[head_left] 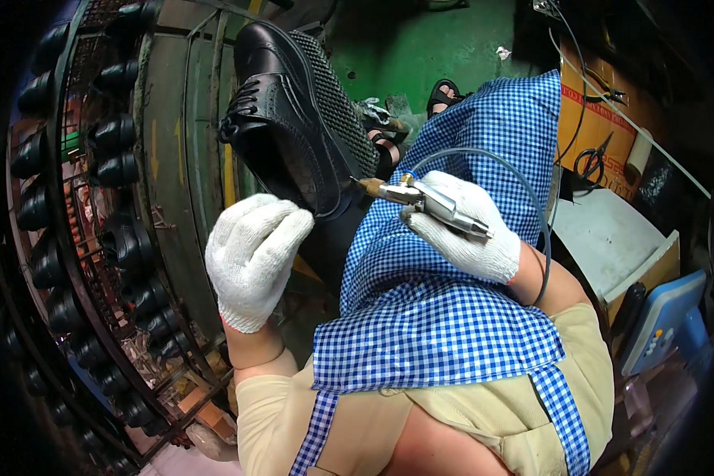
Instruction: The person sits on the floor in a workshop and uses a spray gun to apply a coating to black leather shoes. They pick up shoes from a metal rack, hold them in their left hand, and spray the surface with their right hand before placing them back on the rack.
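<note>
My left hand (252, 255), in a white knit glove, grips the heel end of a black lace-up shoe (289, 115) and holds it up, toe pointing away and its textured sole turned to the right. In my right hand (462, 230), also gloved in white, lies a slim metal pen-like tool (424, 202) with a brass-coloured tip. That tip sits right at the shoe's heel edge. A grey hose (523, 198) loops from the tool over my right wrist. A blue-and-white checked apron (444, 317) covers my lap beneath both hands.
A curved metal rack (95, 262) with several black shoes arcs along the left. Green floor (420, 47) and a sandalled foot (446, 94) lie ahead. At right stand a cardboard box with scissors (593, 163), a white-topped bench (611, 238) and a blue device (662, 321).
</note>
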The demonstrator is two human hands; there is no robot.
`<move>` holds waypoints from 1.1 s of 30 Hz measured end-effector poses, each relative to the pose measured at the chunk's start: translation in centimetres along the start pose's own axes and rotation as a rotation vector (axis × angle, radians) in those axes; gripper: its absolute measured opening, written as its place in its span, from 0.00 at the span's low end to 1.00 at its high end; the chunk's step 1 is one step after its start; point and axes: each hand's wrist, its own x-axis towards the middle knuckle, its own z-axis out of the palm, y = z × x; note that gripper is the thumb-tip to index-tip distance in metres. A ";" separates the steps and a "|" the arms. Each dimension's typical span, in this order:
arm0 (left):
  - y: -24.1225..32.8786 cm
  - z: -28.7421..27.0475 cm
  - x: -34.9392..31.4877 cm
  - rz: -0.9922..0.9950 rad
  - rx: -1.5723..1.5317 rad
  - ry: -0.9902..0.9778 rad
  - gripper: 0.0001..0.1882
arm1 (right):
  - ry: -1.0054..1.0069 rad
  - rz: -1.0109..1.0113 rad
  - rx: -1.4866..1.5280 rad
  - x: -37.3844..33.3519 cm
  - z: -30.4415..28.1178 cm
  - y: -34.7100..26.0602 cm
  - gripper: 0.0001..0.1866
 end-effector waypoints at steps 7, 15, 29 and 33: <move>0.3 0.1 4.2 0.118 0.125 -0.144 0.19 | 0.061 0.109 -0.064 -2.0 -0.8 -0.1 0.10; 0.4 2.2 9.0 0.146 0.056 -0.084 0.17 | 0.237 0.143 -0.095 -2.2 -1.5 0.3 0.08; -2.8 5.8 16.7 -0.137 0.293 0.037 0.14 | 0.503 -0.058 0.050 5.8 -1.8 2.9 0.09; -4.9 5.2 18.1 -0.227 0.354 -0.055 0.20 | 0.544 -0.105 -0.036 8.2 -1.2 3.4 0.09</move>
